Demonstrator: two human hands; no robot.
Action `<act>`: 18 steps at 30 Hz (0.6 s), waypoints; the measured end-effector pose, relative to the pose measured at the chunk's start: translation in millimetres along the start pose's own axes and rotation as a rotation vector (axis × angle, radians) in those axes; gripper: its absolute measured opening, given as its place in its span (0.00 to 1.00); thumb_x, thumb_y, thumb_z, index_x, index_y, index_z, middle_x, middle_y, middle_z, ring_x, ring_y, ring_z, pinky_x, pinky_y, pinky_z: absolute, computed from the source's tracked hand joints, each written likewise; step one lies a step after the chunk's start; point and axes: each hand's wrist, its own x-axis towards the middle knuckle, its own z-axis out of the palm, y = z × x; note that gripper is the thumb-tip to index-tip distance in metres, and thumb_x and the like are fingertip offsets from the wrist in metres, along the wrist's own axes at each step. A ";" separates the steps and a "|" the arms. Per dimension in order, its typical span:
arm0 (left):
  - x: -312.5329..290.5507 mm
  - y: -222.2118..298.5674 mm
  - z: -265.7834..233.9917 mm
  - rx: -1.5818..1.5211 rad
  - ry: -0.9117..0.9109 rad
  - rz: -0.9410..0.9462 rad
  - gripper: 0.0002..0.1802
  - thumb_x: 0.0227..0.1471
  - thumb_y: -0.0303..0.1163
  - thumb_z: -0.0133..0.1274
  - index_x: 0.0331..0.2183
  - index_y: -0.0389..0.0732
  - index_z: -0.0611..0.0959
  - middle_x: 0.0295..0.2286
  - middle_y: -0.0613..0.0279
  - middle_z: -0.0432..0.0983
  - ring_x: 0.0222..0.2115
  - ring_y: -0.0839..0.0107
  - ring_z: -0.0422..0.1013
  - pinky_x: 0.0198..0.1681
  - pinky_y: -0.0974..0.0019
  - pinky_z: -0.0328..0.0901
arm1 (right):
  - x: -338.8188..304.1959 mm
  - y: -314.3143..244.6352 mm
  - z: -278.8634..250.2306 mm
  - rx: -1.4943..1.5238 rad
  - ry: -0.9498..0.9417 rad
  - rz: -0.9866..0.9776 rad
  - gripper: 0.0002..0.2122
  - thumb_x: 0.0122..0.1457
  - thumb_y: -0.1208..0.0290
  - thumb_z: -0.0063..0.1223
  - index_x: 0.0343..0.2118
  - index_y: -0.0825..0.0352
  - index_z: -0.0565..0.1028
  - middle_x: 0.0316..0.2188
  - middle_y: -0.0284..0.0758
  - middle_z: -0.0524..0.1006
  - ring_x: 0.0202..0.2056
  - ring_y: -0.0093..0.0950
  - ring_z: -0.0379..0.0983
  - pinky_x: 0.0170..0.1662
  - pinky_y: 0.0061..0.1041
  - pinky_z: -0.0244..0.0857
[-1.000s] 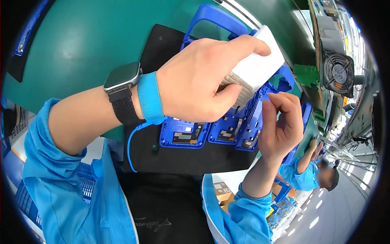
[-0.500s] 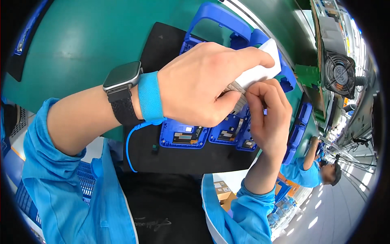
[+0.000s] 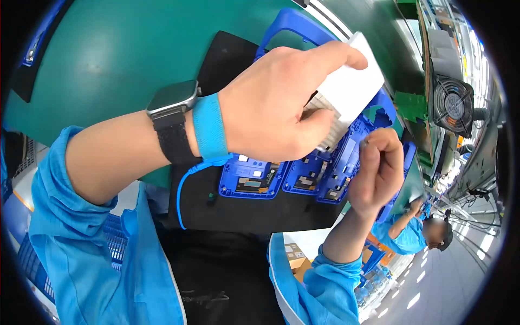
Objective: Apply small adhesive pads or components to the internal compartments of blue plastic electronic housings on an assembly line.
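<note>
My left hand [image 3: 276, 105] grips a white sheet [image 3: 355, 78] between thumb and fingers. Rows of small greyish pieces line the sheet's near edge, partly covered by my thumb. Just to the right of the sheet, my right hand [image 3: 382, 173] is closed in a pinch. A tiny dark-grey bit [image 3: 364, 144] shows at its fingertips, too small to name. Below both hands lie blue plastic housings with electronics inside: one on the left [image 3: 252, 181], another in the middle [image 3: 303, 176] and a narrower one [image 3: 341, 170] beside my right hand. My left hand hides parts of them.
A black mat [image 3: 249, 214] on the green table [image 3: 119, 59] carries the housings. Behind the sheet stands a blue frame [image 3: 295, 21]. A blue cord [image 3: 181, 192] runs from my left wristband. At right are a fan [image 3: 454, 105] and another person [image 3: 403, 235].
My right hand has drawn away from the sheet, down and to the right, with its fingers pinched. My left hand has shifted slightly right with the sheet, which now shows more of its surface.
</note>
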 end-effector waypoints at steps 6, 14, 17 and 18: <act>7.7 6.4 -13.7 0.114 0.200 0.051 0.28 0.43 0.24 0.54 0.50 0.36 0.73 0.23 0.46 0.77 0.23 0.49 0.77 0.27 0.54 0.70 | 7.5 -40.0 23.6 -0.067 -0.512 -0.166 0.10 0.48 0.91 0.54 0.31 0.71 0.72 0.28 0.40 0.72 0.29 0.34 0.71 0.33 0.27 0.65; 8.9 17.8 -28.3 0.026 0.242 0.029 0.33 0.51 0.24 0.55 0.58 0.29 0.66 0.33 0.47 0.79 0.31 0.58 0.78 0.37 0.63 0.70 | 13.2 -46.0 66.2 -0.219 -0.663 -0.234 0.09 0.49 0.87 0.59 0.32 0.71 0.73 0.28 0.42 0.74 0.28 0.43 0.73 0.32 0.35 0.67; 13.8 -1.8 -17.7 0.214 0.398 0.191 0.28 0.43 0.28 0.55 0.49 0.34 0.74 0.20 0.48 0.77 0.23 0.49 0.77 0.28 0.52 0.72 | 17.5 -51.3 66.5 -0.257 -0.713 -0.228 0.09 0.49 0.86 0.60 0.32 0.70 0.73 0.28 0.42 0.75 0.29 0.45 0.73 0.33 0.37 0.67; 11.7 -4.0 -17.1 0.219 0.406 0.185 0.28 0.43 0.28 0.55 0.49 0.34 0.74 0.20 0.48 0.77 0.23 0.49 0.77 0.28 0.52 0.72 | 18.7 -52.5 66.3 -0.279 -0.733 -0.238 0.09 0.49 0.86 0.60 0.32 0.70 0.73 0.28 0.42 0.75 0.30 0.45 0.73 0.33 0.37 0.67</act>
